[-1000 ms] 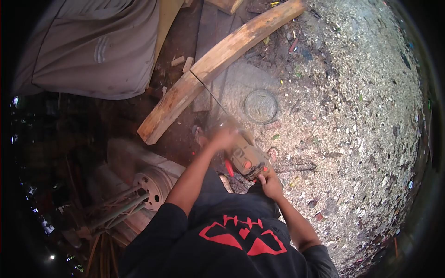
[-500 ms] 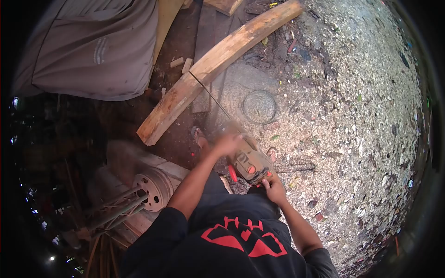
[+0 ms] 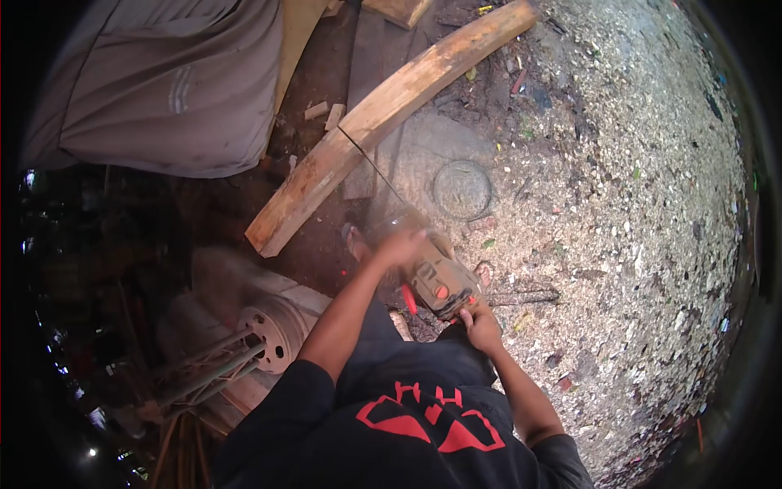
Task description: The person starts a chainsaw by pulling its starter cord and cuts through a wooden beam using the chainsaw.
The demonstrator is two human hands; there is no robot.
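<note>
A dusty chainsaw with orange-red parts is held in front of my legs. My left hand, blurred a little, is closed at its front handle. At the rear end of the saw, my right hand grips the rear handle, and its inner fingers are hidden. The thin guide bar reaches up and left to a long curved wooden beam, where its dark line crosses the beam's top near the middle. Whether the bar is inside the wood I cannot tell.
Wood chips cover the ground on the right. A round disc lies beside the saw. A grey cover hangs at upper left. Lower left stands a metal wheel with bars. Small wood offcuts lie by the beam.
The whole view has shifted slightly to the right. My left hand still blurs at the front handle, and the saw keeps nearly the same position against the beam.
</note>
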